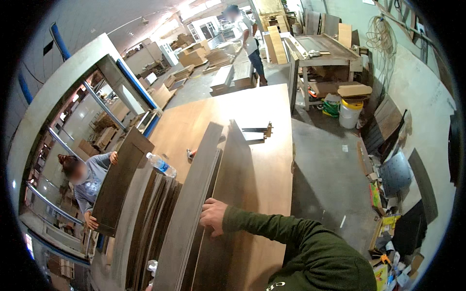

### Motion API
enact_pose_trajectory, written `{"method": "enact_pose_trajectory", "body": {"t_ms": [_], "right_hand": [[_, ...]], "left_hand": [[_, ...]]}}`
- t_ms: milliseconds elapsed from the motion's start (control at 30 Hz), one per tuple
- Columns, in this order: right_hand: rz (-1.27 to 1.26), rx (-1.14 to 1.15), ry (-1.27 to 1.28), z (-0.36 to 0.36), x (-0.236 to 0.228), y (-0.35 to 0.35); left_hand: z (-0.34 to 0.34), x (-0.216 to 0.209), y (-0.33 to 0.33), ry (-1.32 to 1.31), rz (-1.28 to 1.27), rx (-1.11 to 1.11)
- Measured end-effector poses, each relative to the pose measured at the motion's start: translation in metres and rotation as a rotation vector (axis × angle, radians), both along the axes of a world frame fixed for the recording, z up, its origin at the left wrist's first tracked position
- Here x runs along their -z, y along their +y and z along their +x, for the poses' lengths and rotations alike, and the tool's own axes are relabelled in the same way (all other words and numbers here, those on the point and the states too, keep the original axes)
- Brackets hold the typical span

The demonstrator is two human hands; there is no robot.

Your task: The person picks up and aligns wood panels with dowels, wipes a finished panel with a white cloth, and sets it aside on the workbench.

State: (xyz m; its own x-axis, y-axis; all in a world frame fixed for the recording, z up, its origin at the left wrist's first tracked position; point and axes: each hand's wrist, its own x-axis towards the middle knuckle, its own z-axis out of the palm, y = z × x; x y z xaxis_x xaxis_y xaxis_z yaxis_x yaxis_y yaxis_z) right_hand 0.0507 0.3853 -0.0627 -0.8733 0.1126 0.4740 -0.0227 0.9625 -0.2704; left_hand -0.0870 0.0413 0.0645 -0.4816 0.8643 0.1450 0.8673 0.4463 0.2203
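My right hand [213, 216] reaches in from the right in a dark green sleeve. Its fingers curl over the edge of a long grey-brown wooden panel [237, 167] that stands on the workbench. Close beside it on the left are more long grey-brown panels [187, 194], packed side by side. At the bottom edge, a tiny skin-toned patch beside these panels may be my left hand; its fingers are hidden. Near it is a crumpled white thing [152, 266].
Across the light wooden workbench [272, 145], a person [92, 179] at left holds a dark panel [121, 179]. A water bottle [161, 165] and dark metal fittings [256, 132] lie on top. Another person [247, 41] stands behind. A white bucket [349, 114] and clutter line the right wall.
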Motion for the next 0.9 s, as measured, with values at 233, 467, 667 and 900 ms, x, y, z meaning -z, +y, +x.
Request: {"method": "enact_pose_trajectory", "body": {"t_ms": [233, 467, 667, 900], "right_hand": [[0.01, 0.027, 0.032, -0.007, 0.013, 0.002], [0.007, 0.03, 0.128, -0.01, 0.031, 0.008], [-0.021, -0.03, 0.046, -0.001, 0.011, 0.005], [-0.015, -0.033, -0.022, -0.005, 0.009, 0.006]], "left_hand": [[0.02, -0.013, 0.017, 0.282, 0.092, 0.009], [0.034, -0.009, 0.029, 0.309, 0.143, 0.055], [0.035, -0.011, 0.023, 0.368, 0.156, 0.103], [0.037, -0.007, 0.018, 0.479, 0.126, 0.068]]}}
